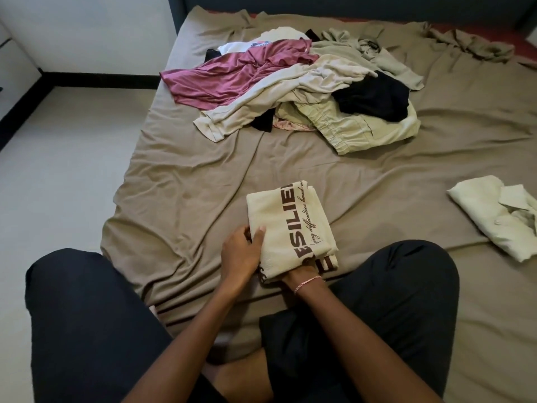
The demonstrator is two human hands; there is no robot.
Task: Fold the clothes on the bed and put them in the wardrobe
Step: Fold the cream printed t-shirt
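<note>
A folded cream T-shirt (290, 225) with dark brown lettering lies on the brown bed sheet (186, 199) just in front of my knees. My left hand (241, 251) grips its left edge, thumb on top. My right hand (299, 273) is tucked under its near edge, mostly hidden by the cloth; only the wrist with a thin bracelet shows. A pile of unfolded clothes (290, 85) sits further up the bed: a maroon garment (232, 77), beige and pale green pieces, and a black one (374, 97).
A folded pale green shirt (499, 216) lies at the right edge of the view. My legs in dark trousers (96, 330) rest on the near end of the bed. White floor (58, 158) runs along the bed's left side. No wardrobe is in view.
</note>
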